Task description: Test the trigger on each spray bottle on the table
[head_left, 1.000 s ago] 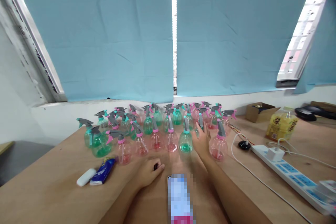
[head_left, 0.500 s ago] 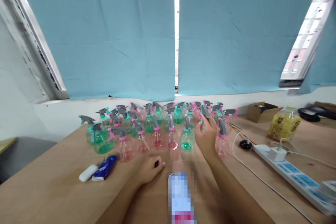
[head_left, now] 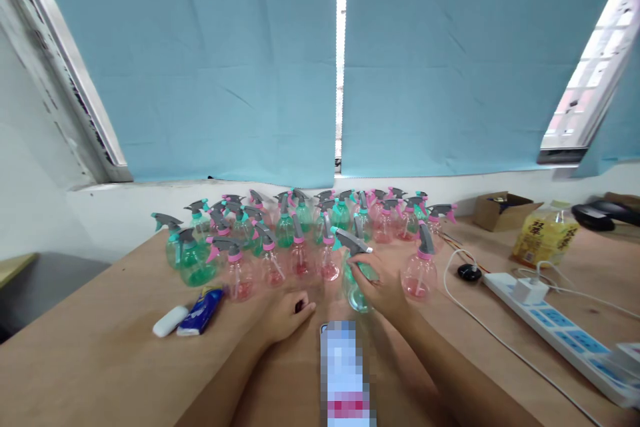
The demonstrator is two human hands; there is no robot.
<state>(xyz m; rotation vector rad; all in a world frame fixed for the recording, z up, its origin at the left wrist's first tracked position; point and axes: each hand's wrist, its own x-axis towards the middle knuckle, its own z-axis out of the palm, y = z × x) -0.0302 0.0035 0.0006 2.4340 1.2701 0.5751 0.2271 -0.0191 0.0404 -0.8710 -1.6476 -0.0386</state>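
My right hand (head_left: pixel 381 288) is closed around a clear green spray bottle (head_left: pixel 358 297), which has a grey trigger head with a turquoise nozzle pointing left. The bottle is tilted and stands out in front of the row. My left hand (head_left: pixel 290 313) rests on the table as a loose fist, left of the phone (head_left: pixel 345 373), whose screen is blurred out. Nothing shows in its curled fingers. Closest to that hand in the row are a pink spray bottle (head_left: pixel 273 270) and another pink spray bottle (head_left: pixel 329 265). Behind my right hand stands a green spray bottle (head_left: pixel 364 223).
Several pink and green spray bottles crowd the wooden table (head_left: pixel 115 320) toward the wall. At left lie a blue packet (head_left: pixel 201 311) and a white case (head_left: pixel 171 321). At right are a power strip (head_left: pixel 560 337), a black puck (head_left: pixel 469 273), a yellow jug (head_left: pixel 544 237) and a cardboard box (head_left: pixel 504 211).
My right hand has come down and left, from among the bottles to the front of the row, and a green spray bottle is in it. My left hand has stayed in place.
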